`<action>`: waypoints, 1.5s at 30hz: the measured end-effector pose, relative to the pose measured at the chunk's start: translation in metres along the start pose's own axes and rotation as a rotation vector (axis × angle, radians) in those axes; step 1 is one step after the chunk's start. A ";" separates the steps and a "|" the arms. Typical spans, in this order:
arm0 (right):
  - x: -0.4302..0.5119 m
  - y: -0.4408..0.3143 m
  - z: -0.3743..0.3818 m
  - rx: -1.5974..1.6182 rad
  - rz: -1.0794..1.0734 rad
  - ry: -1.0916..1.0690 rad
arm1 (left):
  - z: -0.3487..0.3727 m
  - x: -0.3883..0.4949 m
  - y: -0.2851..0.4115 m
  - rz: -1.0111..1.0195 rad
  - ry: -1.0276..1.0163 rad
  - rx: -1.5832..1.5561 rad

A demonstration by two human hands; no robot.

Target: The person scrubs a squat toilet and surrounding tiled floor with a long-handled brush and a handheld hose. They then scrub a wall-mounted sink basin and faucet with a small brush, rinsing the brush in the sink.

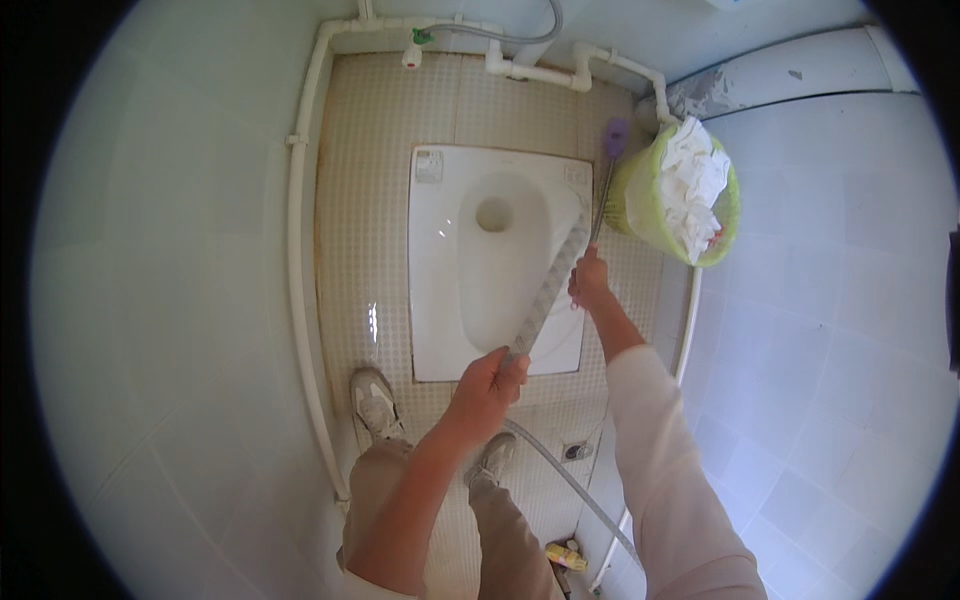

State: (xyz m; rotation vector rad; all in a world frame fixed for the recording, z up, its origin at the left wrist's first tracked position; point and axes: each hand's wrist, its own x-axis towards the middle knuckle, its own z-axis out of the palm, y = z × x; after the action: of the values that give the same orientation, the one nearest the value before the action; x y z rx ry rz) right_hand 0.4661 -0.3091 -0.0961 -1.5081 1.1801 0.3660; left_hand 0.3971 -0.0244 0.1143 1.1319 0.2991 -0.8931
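Observation:
My left hand (487,394) is closed around a grey braided hose (551,289), whose free end points over the right side of a white ceramic squat toilet (442,300). Clear water seems to leave that end near the pan's right rim. Behind the hand the hose continues toward the lower right. My right hand (590,279) grips the thin handle of a toilet brush (604,191). Its purple head (616,136) is at the far end, over the floor between the pan's far right corner and a basket. The drain hole (494,215) lies toward the pan's far end.
A yellow-green waste basket (630,187) full of white crumpled paper (690,184) stands at right. White pipes (298,247) run along the walls, with a green-handled valve (421,35) at the back. A floor drain (577,451) and a yellow bottle (566,556) lie lower right.

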 end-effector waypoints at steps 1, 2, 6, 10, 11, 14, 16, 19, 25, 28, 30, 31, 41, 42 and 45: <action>0.005 0.006 0.001 -0.048 0.037 0.063 | -0.001 0.000 -0.004 -0.003 0.024 0.026; 0.005 0.014 0.000 -0.098 0.012 0.091 | -0.003 0.001 -0.007 -0.032 0.048 0.039; -0.100 0.104 -0.034 -0.659 0.110 -0.081 | -0.006 0.000 -0.012 -0.067 0.119 0.022; -0.123 0.101 -0.054 -0.705 -0.250 0.042 | -0.010 -0.001 -0.024 -0.050 0.196 0.078; -0.098 0.079 -0.048 -0.660 -0.252 0.058 | -0.010 -0.002 -0.029 -0.042 0.202 0.051; -0.024 0.026 -0.014 -0.227 -0.101 -0.066 | -0.007 -0.005 -0.049 -0.052 0.249 0.001; -0.018 0.028 0.002 -0.514 -0.035 -0.148 | -0.004 -0.008 -0.056 -0.102 0.277 -0.017; -0.072 0.064 0.010 -0.982 -0.379 -0.282 | -0.003 -0.012 -0.057 -0.138 0.370 -0.044; -0.118 0.046 0.021 -0.918 -0.325 -0.162 | -0.006 -0.027 -0.071 -0.103 0.485 -0.175; -0.092 0.033 0.041 -0.783 -0.166 -0.257 | -0.006 -0.037 -0.098 -0.114 0.538 -0.235; -0.092 0.055 0.030 -1.065 -0.423 -0.373 | -0.003 -0.051 -0.118 -0.129 0.572 -0.261; -0.109 0.081 0.013 -1.212 -0.541 -0.486 | 0.000 -0.057 -0.127 -0.119 0.597 -0.263; -0.264 0.268 -0.105 -0.986 -0.345 -0.552 | 0.027 -0.167 -0.237 -0.049 0.786 -0.388; -0.271 0.276 -0.081 -0.953 -0.276 -0.628 | 0.025 -0.184 -0.248 -0.064 0.824 -0.368; -0.289 0.313 -0.011 -1.014 -0.304 -0.666 | 0.019 -0.226 -0.277 -0.073 0.887 -0.307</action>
State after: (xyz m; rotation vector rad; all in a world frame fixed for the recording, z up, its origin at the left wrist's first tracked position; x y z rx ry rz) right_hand 0.0766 -0.1425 -0.0489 -2.1146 0.1733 1.2642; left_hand 0.0443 0.0263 0.0817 1.1742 1.1672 -0.3350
